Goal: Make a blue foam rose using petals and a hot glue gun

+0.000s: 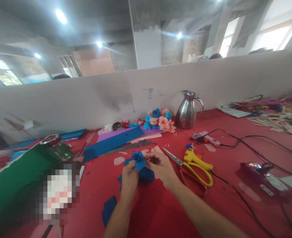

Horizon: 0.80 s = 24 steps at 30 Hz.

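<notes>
A small blue paper flower [138, 159] is held up just above the red table [225, 172]. My left hand [129, 176] is closed under it, pinching its base. My right hand [161, 165] is curled beside the flower on its right, fingertips pinched at its petals. More blue paper pieces [146, 175] lie on the table right under both hands. Yellow-handled scissors [193, 162] rest just right of my right hand.
A pile of finished pink and blue paper flowers [159, 120] and a steel jug [187, 110] stand by the white partition. A glue gun [208, 138], black cables and a purple device [265, 177] lie at right. Blue and purple sheets [113, 142] and a green sheet [12, 185] lie left.
</notes>
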{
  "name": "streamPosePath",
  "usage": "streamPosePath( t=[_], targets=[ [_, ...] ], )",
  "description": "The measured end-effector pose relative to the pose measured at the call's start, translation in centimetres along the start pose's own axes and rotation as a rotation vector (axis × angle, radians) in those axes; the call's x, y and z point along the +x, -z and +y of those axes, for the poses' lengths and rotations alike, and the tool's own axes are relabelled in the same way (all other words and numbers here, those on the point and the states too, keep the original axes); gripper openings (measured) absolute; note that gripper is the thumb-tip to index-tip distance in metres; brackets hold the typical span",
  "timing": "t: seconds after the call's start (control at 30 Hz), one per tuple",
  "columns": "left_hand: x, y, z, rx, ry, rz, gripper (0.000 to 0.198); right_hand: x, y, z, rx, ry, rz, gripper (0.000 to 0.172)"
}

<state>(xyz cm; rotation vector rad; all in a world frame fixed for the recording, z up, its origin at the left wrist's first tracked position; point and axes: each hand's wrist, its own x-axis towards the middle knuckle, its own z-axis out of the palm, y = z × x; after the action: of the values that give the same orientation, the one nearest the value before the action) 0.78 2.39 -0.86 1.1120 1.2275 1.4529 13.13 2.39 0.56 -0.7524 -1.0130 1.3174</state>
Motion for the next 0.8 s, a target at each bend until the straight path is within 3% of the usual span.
streamPosePath(
  t=[0.13,0.33,0.6,0.8],
  targets=[
    [-0.1,-0.2,0.5,0.049,-0.065,-0.082,0.015,0.1,0.1,-0.1,-0.002,-0.011,0.000,0.015],
    [0.1,-0.1,0.2,0.082,-0.140,-0.088,0.009,0.2,0.3,0.0,-0.089,0.052,-0.009,0.015],
    [0.4,0.3,-0.3,0.173,-0.175,-0.019,0.021,0.1,0.6,0.2,-0.216,0.185,-0.071,0.006],
    [0.0,0.2,-0.2,0.321,-0.314,-0.030,0.018,0.4,0.9,0.6,-0.277,0.199,-0.063,0.006]
  ],
)
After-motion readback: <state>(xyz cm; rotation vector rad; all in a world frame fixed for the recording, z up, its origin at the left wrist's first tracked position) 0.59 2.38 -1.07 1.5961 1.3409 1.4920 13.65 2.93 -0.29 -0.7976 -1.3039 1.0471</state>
